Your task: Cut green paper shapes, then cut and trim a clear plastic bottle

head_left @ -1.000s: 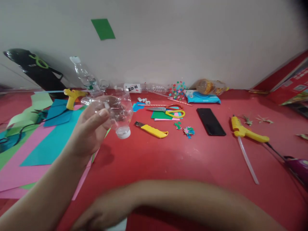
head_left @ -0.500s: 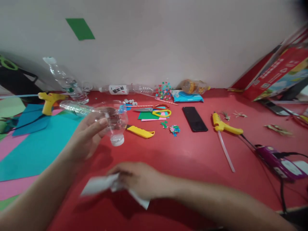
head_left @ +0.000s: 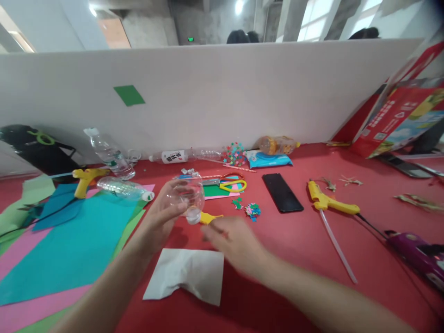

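My left hand is closed around the cut-off top of a clear plastic bottle, held above the red table with its white cap pointing down. Just right of the cap, my right hand hovers blurred by motion, its fingers reaching toward a yellow utility knife; nothing shows in it. A crumpled white sheet of paper lies flat on the table under both forearms.
Coloured paper sheets cover the left. Scissors, paper stars, a black phone, two yellow glue guns, plastic bottles, a wipes pack and a purple tool lie about. A white partition backs the table.
The view tilted up. My right hand let go of the white paper, which now lies flat, and moved up toward the bottle cap. The left hand lowered the bottle top.
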